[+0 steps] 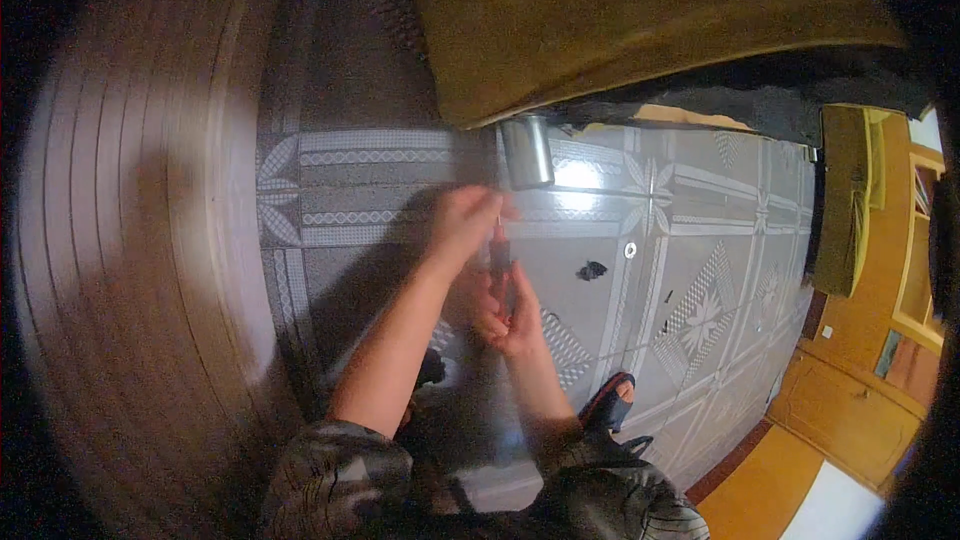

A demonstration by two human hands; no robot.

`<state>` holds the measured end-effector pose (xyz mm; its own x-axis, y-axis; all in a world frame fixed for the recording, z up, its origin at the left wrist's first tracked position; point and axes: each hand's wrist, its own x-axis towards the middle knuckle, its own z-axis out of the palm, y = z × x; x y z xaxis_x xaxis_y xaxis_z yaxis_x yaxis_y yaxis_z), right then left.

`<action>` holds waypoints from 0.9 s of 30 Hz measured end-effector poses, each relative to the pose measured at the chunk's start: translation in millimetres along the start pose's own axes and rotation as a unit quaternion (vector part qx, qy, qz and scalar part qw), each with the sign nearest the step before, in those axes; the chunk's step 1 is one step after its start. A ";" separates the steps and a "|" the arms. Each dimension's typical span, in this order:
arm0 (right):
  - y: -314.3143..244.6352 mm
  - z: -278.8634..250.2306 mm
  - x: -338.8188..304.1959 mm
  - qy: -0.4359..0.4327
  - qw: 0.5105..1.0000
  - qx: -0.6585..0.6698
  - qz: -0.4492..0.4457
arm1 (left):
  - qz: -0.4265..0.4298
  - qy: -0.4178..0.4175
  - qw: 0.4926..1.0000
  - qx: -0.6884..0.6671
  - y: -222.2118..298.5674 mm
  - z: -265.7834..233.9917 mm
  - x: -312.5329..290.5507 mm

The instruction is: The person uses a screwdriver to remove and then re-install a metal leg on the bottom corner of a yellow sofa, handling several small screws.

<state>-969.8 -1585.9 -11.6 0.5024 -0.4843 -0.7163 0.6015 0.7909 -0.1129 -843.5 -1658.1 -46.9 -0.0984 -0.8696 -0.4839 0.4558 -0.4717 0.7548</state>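
Observation:
My right hand (512,318) is closed around the handle of a slim red-and-dark tool (501,252) that looks like a screwdriver; blur hides its details. Just above it, my left hand (465,225) has its fingers closed at the tool's thin upper end. Whether anything small sits between those fingers I cannot make out. Beyond the hands, a silver cylindrical leg (530,152) stands under the edge of a brown piece of furniture (640,20). On the tiled floor (560,305) to the right lie a small black object (592,270) and a pale ring like a washer (630,250).
A small dark piece (669,296) lies farther right on the floor. My sandalled foot (612,403) is at the lower right. Slatted panelling (130,220) lines the left side. A yellow-brown wooden cabinet (850,390) stands at the far right.

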 end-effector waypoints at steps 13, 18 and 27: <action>19.4 3.4 10.8 0.330 0.689 -0.534 -0.362 | -0.002 -0.016 1.000 -0.009 4.5 0.9 -0.4; 22.5 1.2 8.1 0.062 0.996 -0.036 -0.052 | -0.042 -0.005 0.999 -0.024 5.9 -6.1 -3.2; -0.9 0.8 -5.1 0.029 0.998 0.015 0.058 | -0.034 0.039 0.998 -0.024 4.1 2.1 0.6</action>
<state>-972.4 -1584.4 -7.4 0.5336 -0.3667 -0.7621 0.5601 0.8284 -0.0065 -843.5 -1660.8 -43.1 -0.0627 -0.8209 -0.5676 0.4919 -0.5203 0.6981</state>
